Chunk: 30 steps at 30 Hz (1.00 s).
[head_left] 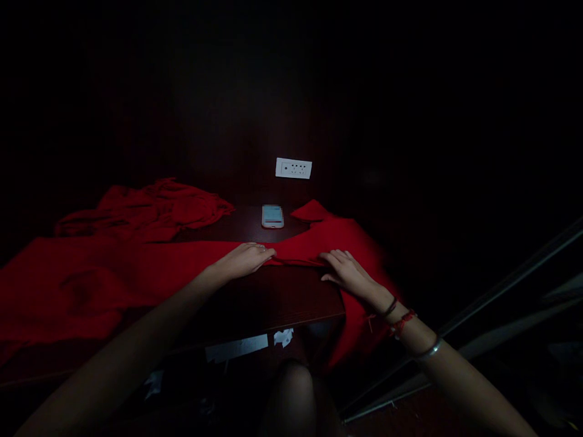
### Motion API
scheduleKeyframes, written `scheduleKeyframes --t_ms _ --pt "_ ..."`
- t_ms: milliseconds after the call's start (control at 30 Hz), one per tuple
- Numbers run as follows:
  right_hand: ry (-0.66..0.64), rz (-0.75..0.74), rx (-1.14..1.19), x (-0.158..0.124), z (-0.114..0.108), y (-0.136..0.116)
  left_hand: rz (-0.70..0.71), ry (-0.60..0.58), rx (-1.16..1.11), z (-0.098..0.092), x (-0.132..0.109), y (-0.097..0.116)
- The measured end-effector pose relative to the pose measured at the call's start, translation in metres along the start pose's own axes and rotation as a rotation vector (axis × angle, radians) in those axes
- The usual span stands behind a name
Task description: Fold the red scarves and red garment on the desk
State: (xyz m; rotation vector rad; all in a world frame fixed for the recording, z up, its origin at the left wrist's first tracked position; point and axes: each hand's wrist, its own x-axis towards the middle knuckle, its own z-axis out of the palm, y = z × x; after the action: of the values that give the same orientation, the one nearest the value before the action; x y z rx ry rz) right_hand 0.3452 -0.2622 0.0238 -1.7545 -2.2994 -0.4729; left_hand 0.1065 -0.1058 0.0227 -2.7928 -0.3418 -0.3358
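A long piece of red fabric [300,244] lies across the dark table, its right end hanging over the table's edge. My left hand [246,260] is closed on the near edge of this fabric, thumb along the top; a ring shows on one finger. To the right, my right hand [348,271] rests its fingertips on the same edge, with its thumb held apart below. Between the two hands the edge runs nearly straight. Under the right palm, part of the fabric is hidden.
Behind the left arm lies a crumpled heap of red fabric [159,209]. A lit phone [272,216] sits on the table [291,297], below a white wall socket [294,168]. My knee [291,388] is under the table's front edge. The surroundings are very dark.
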Motion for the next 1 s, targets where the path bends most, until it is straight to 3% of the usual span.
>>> scheduleKeyframes --t_ms 233,367,567,833,1000 --pt "0.023 0.009 -0.154 -0.005 0.009 0.006 0.000 0.082 0.021 -0.003 0.000 0.002" --pt "0.072 0.014 -0.143 -0.006 0.012 0.013 0.015 0.014 0.012 -0.001 -0.002 0.000" --pt "0.045 0.020 -0.156 -0.005 0.005 0.007 -0.002 -0.057 0.027 0.004 -0.004 -0.002" --pt "0.148 0.074 0.015 -0.004 0.004 0.005 0.102 -0.014 0.020 0.003 0.003 0.014" --pt "0.176 0.133 0.027 -0.004 0.006 0.017 0.062 -0.011 -0.046 0.007 0.003 0.009"
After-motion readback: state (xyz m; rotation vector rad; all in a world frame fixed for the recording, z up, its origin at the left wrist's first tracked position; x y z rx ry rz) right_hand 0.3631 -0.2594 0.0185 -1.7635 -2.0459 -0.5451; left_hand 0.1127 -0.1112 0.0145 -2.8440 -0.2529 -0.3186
